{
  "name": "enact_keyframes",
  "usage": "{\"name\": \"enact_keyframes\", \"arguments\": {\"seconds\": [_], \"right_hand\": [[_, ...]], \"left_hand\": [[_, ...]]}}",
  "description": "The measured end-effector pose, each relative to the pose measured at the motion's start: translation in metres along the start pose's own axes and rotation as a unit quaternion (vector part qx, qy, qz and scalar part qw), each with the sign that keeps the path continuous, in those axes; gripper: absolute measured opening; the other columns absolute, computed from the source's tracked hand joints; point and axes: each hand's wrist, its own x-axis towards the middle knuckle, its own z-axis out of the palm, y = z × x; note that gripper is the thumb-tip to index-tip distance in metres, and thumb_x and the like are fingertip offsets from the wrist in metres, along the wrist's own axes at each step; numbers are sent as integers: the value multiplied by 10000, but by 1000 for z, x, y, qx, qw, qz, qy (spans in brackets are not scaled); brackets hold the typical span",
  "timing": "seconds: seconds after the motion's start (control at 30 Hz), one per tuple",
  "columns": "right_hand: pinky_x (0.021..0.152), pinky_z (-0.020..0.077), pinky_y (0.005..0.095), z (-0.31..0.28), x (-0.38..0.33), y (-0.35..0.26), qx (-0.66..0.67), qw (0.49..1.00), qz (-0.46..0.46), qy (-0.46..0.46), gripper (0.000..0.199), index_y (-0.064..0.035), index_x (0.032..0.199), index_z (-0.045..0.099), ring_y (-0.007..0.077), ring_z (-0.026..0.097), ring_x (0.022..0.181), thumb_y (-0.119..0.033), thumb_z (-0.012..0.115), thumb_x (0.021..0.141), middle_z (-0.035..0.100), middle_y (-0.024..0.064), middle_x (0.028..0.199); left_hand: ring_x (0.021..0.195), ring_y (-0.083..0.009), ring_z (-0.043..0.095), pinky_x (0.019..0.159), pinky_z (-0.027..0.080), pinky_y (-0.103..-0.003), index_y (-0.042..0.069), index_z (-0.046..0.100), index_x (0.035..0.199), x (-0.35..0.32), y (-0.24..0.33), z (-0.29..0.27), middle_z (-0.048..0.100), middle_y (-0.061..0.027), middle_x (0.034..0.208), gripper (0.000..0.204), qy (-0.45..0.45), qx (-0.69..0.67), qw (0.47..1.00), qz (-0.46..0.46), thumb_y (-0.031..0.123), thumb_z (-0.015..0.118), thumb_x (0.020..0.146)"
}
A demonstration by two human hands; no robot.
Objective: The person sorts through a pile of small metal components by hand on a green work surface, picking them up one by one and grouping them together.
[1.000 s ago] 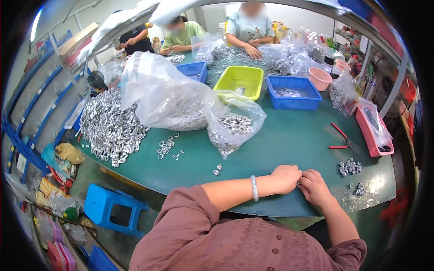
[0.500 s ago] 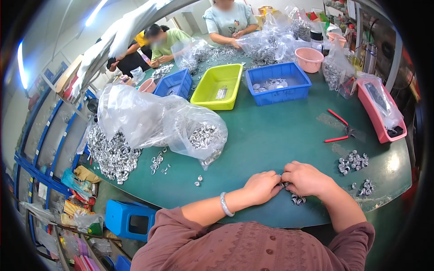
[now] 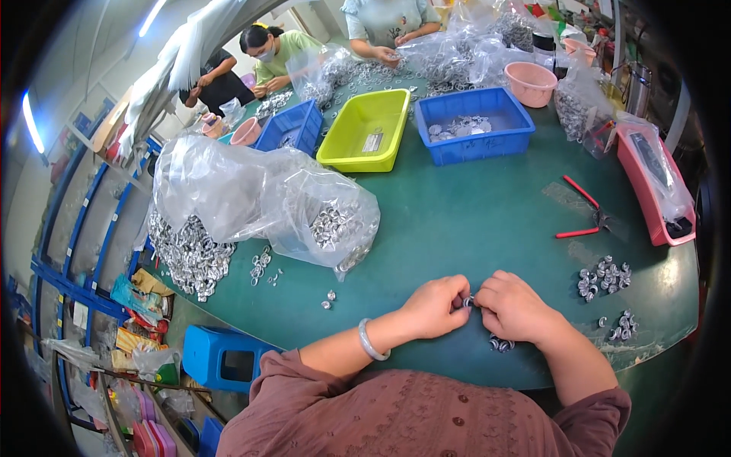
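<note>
My left hand (image 3: 437, 308), with a pale bangle (image 3: 369, 341) on its wrist, pinches a small silvery metal ring (image 3: 467, 302) between thumb and fingers. Closed fingertips of my right hand (image 3: 515, 305) meet the same ring from the other side. Under the right hand lies a small cluster of shiny curved metal rings (image 3: 500, 344), partly hidden by it. Two loose rings (image 3: 328, 300) rest on the green table left of my hands. Farther right are two little groups of similar rings, a larger one (image 3: 604, 277) and a smaller one (image 3: 624, 326).
Red-handled pliers (image 3: 582, 209) lie open at the right. Beyond are a yellow-green tray (image 3: 327, 158), a blue bin (image 3: 480, 148) and a pink box (image 3: 647, 202). A plastic bag of rings (image 3: 289, 198) and a heap (image 3: 190, 259) sit left. Co-workers sit across the table.
My hands have drawn slightly apart, so the ring between them shows more clearly. The view has shifted a little.
</note>
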Motion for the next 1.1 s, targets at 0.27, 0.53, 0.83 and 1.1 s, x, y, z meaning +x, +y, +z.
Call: {"name": "enact_keyframes", "arguments": {"seconds": [0.27,0.53,0.83,1.1], "right_hand": [[659,428,390,4,-1,5,43,989,73,119,204,-41,839,553,312,515,754,-130,642,678,537,126,757],[609,457,273,1,4,14,210,943,107,234,92,-8,858,586,174,574,683,-26,591,768,562,81,757],[593,435,238,2,0,16,234,940,118,221,96,-32,858,609,125,554,693,-11,594,765,569,51,772],[580,438,244,5,2,13,236,937,112,234,137,-30,887,601,138,559,675,-3,601,753,560,55,769]], "left_hand": [[748,-56,503,654,432,-194,27,493,919,24,-17,14,522,3,812,178,27,-240,970,26,-70,507,769],[769,-132,593,674,501,-244,-13,553,1029,32,0,6,610,-82,896,199,54,-474,879,-20,16,535,833],[795,-170,616,711,520,-279,-13,536,1070,30,-4,11,619,-114,905,221,60,-519,851,-47,26,512,854],[738,-154,606,665,513,-258,-23,521,1008,31,-6,13,613,-111,882,174,66,-501,860,-72,46,528,848]]}}
